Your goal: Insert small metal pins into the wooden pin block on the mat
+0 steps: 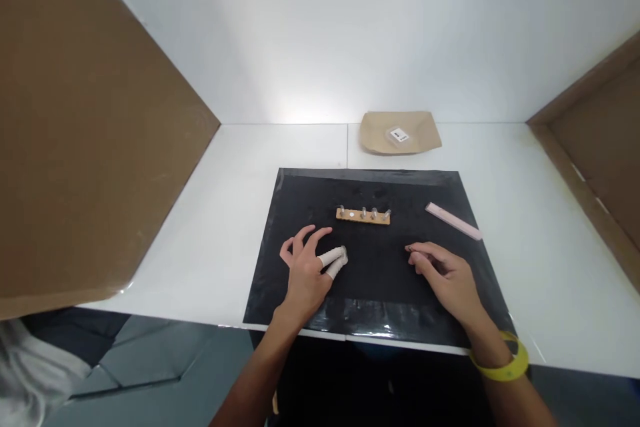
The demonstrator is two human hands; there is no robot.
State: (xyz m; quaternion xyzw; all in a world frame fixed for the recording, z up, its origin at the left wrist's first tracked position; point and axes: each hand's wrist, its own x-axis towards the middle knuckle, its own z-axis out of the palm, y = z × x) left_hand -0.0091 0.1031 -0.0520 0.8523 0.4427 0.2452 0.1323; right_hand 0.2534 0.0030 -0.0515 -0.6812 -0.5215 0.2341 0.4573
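My left hand (306, 271) rests on the black mat (300, 200), fingers spread, with white finger cots on the thumb and index tips. It holds nothing that I can see. My right hand (444, 275) lies on the mat to the right, fingers curled loosely, the fingertips pinched together; a small dark item may sit between them but it is too small to tell. A small wooden strip (363, 215) with several metal screws standing in it lies just beyond both hands, near the mat's middle. A yellow band (506, 365) is on my right wrist.
A pink flat stick (453, 220) lies at the mat's right edge. A brown paper tray (400, 132) with a small labelled packet sits at the back of the white table (220, 233). Brown cardboard walls (85, 127) stand on both sides.
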